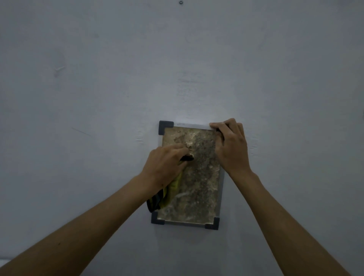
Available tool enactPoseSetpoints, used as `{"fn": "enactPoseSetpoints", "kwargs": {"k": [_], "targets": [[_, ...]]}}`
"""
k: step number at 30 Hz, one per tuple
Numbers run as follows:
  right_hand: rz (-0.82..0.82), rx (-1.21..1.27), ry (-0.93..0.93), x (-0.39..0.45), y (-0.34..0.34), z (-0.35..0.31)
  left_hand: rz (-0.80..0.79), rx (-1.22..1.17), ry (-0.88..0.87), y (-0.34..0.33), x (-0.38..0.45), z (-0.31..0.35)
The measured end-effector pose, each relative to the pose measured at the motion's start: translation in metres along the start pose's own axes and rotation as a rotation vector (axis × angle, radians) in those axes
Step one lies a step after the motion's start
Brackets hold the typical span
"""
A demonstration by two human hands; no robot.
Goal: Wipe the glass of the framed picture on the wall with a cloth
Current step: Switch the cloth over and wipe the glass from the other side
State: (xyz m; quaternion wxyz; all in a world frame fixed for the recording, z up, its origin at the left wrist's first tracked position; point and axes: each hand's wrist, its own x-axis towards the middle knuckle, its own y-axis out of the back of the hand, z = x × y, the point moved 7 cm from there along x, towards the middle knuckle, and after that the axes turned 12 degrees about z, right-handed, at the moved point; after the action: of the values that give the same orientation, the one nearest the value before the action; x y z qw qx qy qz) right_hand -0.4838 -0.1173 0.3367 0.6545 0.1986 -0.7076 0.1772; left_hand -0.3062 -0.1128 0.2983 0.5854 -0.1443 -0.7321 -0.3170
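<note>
So the framed picture hangs low on a plain wall, and both hands are on it. The right hand wraps its fingers over the top right corner of the frame, thumb side against the edge, which I'd guess is just to pin the thing flat so it doesn't swing or slide while the other side gets rubbed. The left hand has a yellow-green cloth bunched under its palm, fingers curled over it and pressing it onto the upper left part of the glass; the loose tail of the cloth trails down past the wrist along the frame's left edge. Makes sense to work one-handed like that with a picture that's only hung, not fixed. The glass looks mottled and smeary pretty much everywhere, so I'd say the wiping is far from done. Frame has dark corner pieces and a pale border. Wall is greyish-blue paint with a few scuffs and dents, and there's a small screw way up at the top. Lighting is dim.
</note>
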Motion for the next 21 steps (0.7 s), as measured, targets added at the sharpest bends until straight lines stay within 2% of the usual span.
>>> {"fn": "enactPoseSetpoints", "kwargs": {"k": [4,10,16,21], "targets": [[-0.008,0.002,-0.001,0.000,0.001,-0.002,0.012,0.048,-0.017,0.007,0.007,-0.002],[-0.002,0.017,-0.010,0.001,0.001,-0.003,0.221,0.024,0.123,0.034,0.058,-0.016],[0.016,0.033,0.000,0.002,0.001,0.002,0.214,-0.029,0.063,0.031,0.056,-0.016],[-0.009,0.056,0.012,0.004,-0.003,0.003,0.113,-0.050,-0.001,0.017,0.041,-0.013]]}}
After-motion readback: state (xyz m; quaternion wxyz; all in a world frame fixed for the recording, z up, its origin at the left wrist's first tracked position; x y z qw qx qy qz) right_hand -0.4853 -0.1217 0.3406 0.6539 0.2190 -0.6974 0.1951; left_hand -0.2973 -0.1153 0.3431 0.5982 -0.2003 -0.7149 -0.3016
